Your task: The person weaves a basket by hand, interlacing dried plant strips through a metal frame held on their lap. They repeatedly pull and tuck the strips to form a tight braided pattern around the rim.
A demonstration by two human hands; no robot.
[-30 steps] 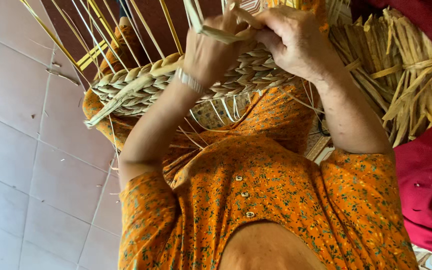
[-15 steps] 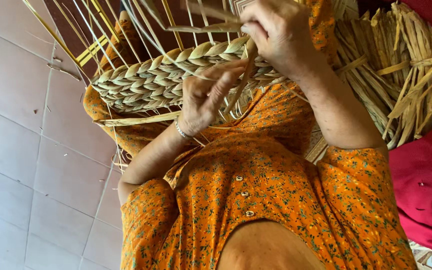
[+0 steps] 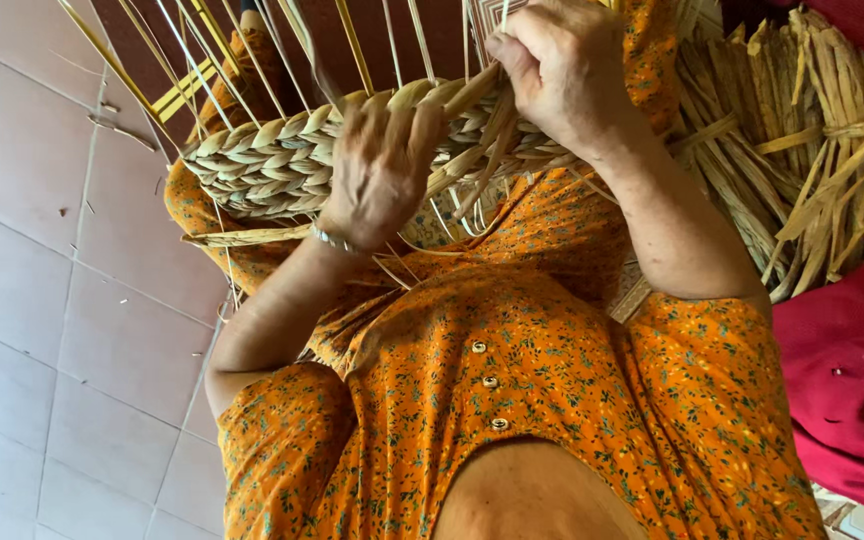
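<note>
Right hand (image 3: pixel 562 75) pinches a straw strand at the basket (image 3: pixel 282 165) rim; left hand (image 3: pixel 377 170), fingers loosely spread, presses on the braided wall. Basket rests over the lap; straw bundle (image 3: pixel 812 140) lies just beside it.

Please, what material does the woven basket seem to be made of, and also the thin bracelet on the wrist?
Woven basket: probably dried plant fibre, such as reed or palm leaf; pale straw colour, matte, flat braided strands with loose stalks standing up.
Bracelet on the left hand: apparently metal; thin, silvery and slightly shiny.
</note>
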